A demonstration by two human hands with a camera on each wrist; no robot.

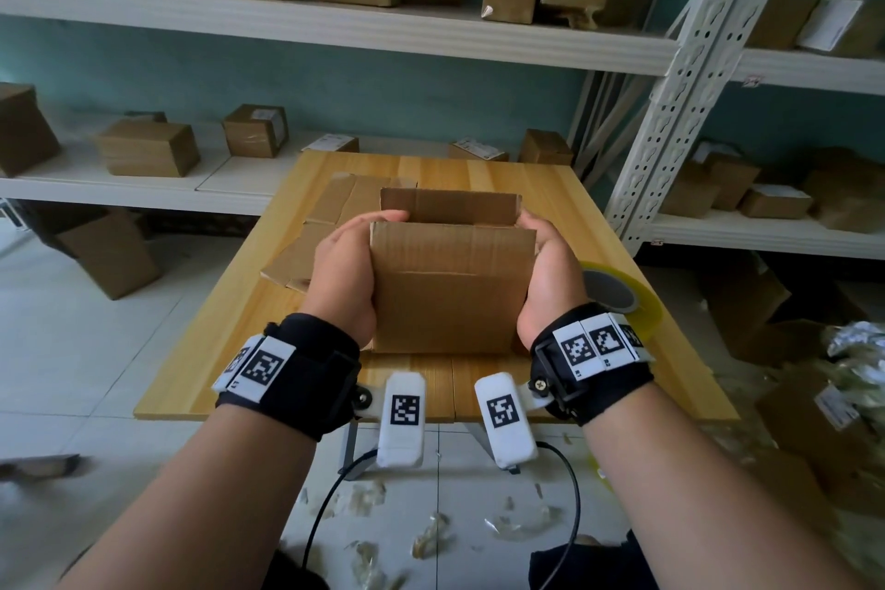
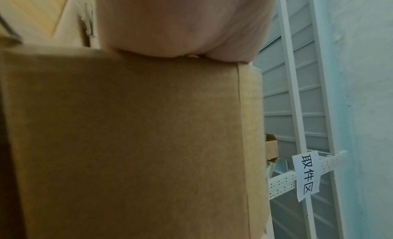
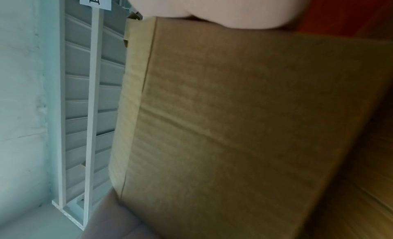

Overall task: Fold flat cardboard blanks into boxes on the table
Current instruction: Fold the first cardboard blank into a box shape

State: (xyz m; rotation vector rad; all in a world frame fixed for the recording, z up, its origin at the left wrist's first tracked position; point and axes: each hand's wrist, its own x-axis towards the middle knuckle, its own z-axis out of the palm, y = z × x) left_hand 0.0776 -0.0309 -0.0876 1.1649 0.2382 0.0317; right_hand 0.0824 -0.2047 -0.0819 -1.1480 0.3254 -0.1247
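Observation:
A brown cardboard box [image 1: 452, 287], squared up with its top flaps standing open, rests on the wooden table [image 1: 239, 331]. My left hand [image 1: 347, 271] grips its left side, thumb curled over the near top edge. My right hand [image 1: 546, 273] grips the right side the same way. In the left wrist view the palm [image 2: 180, 24] lies against the box wall [image 2: 132, 141]. In the right wrist view the palm [image 3: 223, 5] lies on the cardboard [image 3: 234, 125]. Flat cardboard blanks [image 1: 325, 225] lie on the table behind and left of the box.
A roll of yellow tape [image 1: 622, 297] sits on the table just right of my right wrist. White metal shelving [image 1: 335, 24] with several boxes stands behind the table. More boxes [image 1: 107, 254] and plastic scraps [image 1: 431, 537] lie on the floor.

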